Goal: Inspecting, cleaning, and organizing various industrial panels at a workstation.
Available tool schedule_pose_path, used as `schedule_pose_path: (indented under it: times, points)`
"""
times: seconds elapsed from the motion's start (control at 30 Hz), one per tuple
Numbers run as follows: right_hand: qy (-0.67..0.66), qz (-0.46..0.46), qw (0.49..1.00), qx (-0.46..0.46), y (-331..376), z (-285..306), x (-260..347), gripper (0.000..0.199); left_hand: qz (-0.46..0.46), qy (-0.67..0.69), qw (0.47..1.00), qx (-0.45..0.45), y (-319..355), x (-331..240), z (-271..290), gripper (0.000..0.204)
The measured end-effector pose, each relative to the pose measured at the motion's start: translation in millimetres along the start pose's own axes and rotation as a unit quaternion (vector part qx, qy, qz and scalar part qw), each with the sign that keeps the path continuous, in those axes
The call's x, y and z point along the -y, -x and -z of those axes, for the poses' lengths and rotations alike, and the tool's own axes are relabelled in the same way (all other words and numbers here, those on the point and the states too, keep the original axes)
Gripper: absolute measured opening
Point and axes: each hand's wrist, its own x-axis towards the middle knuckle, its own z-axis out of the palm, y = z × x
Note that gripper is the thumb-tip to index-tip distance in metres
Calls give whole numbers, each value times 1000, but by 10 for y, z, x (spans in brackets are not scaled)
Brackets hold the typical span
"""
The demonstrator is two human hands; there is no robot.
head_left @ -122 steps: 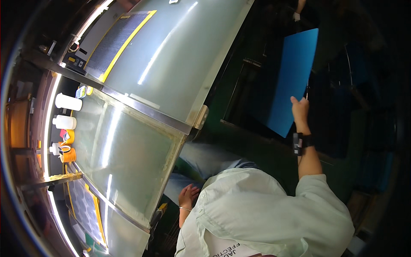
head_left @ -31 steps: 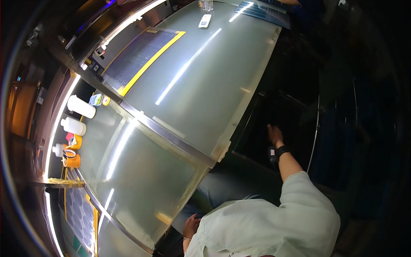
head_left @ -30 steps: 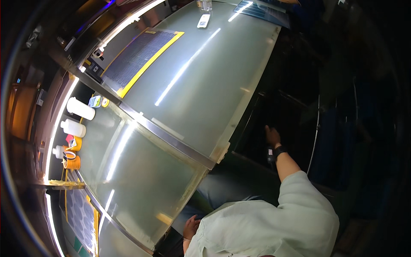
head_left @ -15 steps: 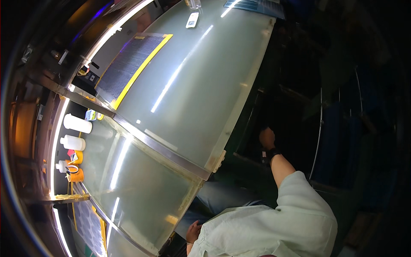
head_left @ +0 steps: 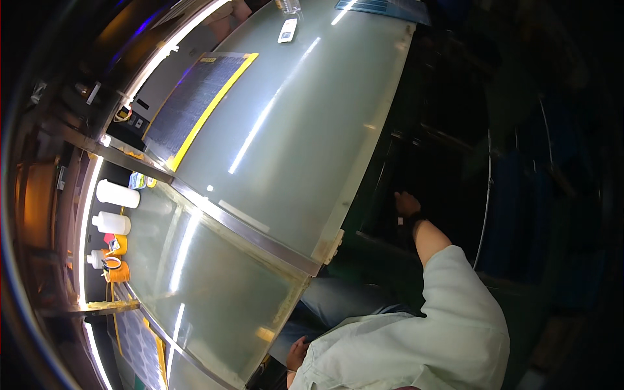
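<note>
Right of the table, the right hand hangs in shadow, its grip too dim to tell; the left hand sits curled beside the jeans, its hold likewise unclear. One blue sheet lies at the table's far end; what is done or left cannot be judged.

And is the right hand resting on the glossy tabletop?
No, the right hand is out past the glossy tabletop, to its right.
</note>
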Motion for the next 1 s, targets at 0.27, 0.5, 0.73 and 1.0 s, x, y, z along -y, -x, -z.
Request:
schedule_pose_path:
  times: [0.27, 0.5, 0.73, 1.0]
  points:
    - [-20, -60, 997, -34, -243, -372, -99, 26, 34, -2, 999, 15, -41, 5, 44, 42]
    - [-32, -20, 999, 14, -417, -549, -87, 19, -46, -143, 988, 46, -63, 121, 170, 42]
    - [-19, -40, 999, -23, -444, -732, -234, 18, 53, -33, 998, 12, -28, -126, 26, 40]
    - [-14, -25, 1000, -7, -432, -864, -167, 19, -8, -264, 962, 62, -12, -120, 212, 43]
